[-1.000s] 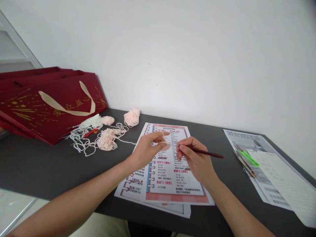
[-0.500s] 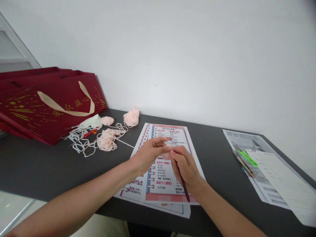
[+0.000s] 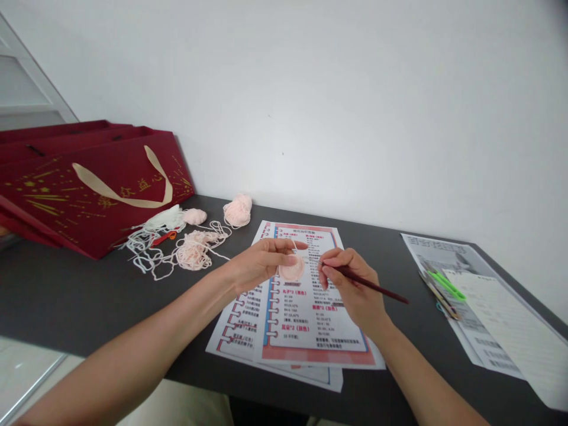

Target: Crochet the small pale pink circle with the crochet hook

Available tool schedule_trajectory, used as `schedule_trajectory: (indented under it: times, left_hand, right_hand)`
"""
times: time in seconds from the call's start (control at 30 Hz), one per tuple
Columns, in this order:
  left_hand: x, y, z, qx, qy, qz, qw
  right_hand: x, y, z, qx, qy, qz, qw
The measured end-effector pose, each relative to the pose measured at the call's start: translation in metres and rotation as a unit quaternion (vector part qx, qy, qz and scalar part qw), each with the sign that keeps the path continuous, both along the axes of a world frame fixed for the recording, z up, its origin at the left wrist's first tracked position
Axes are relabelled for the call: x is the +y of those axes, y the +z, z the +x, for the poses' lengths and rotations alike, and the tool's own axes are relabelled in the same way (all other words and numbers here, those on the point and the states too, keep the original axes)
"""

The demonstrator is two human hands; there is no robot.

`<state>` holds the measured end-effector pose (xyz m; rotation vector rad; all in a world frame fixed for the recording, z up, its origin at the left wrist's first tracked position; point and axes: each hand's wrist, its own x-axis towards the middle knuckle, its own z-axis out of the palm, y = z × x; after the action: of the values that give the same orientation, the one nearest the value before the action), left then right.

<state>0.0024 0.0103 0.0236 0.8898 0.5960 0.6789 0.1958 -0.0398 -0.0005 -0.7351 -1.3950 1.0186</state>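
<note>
Pale pink yarn, worked into a small round piece [image 3: 291, 270], hangs from my left grip [image 3: 255, 260], pinched beneath the thumb while the index finger reaches out above it. My right grip [image 3: 352, 284] is closed around a dark reddish-brown hook [image 3: 377, 285], its handle slanting down to the right and its thin tip pointing at the pink piece, a little apart from it. Both grips are above a printed pattern sheet [image 3: 306, 354] that overlaps another page on the dark counter [image 3: 106, 302].

To my left lies a loose pink tangle [image 3: 193, 251], one strand running from it toward my left grip. Near it are a small pink ball [image 3: 194, 216], a larger pink ball [image 3: 238, 210], some whitish yarn [image 3: 166, 218] and a red-orange item [image 3: 165, 238] I can't make out. Dark red bags [image 3: 89, 195] lean behind them. Over on my right, a bright green tool [image 3: 447, 285] rests on papers [image 3: 519, 331].
</note>
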Motion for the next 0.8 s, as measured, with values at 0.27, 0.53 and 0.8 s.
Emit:
schedule_trajectory:
  times: [0.27,0.53,0.8]
  left_hand:
    - [0.005,0.007,-0.010,0.009,-0.070,0.003,0.998]
    - [0.010,0.005,-0.017,0.038,-0.145,0.011,0.989]
    - [0.003,0.000,-0.005,0.108,-0.027,0.181,0.977]
  right_hand:
    - [0.000,0.006,0.008,-0.011,0.048,-0.013,0.999]
    - [0.000,0.013,0.014,0.031,0.117,-0.081,0.989]
    - [0.004,0.013,0.003,0.190,0.123,-0.223,0.948]
